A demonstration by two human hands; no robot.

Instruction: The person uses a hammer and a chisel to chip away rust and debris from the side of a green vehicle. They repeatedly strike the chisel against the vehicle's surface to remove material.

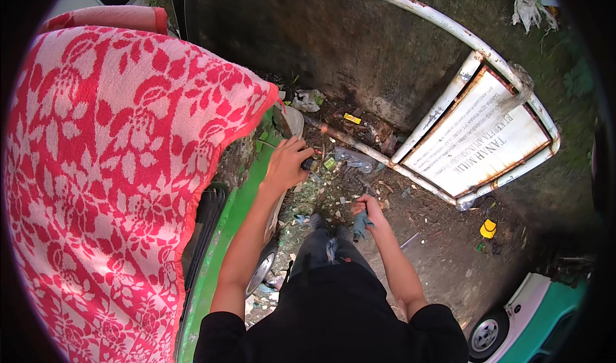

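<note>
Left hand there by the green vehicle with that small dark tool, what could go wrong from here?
The left hand grips a small dark tool close to the green vehicle's edge; a slip could scrape the paint or knuckles. The red floral blanket hangs beside that arm and might snag or slide. Underfoot, the littered ground looks uneven, so footing could shift while the right hand holds a bluish cloth.

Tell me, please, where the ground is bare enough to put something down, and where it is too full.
Bare dirt lies right of the right hand, between the fallen white sign and the teal vehicle; only a small yellow object sits there. Between the left hand and the rusty pipe, litter crowds the ground.
</note>
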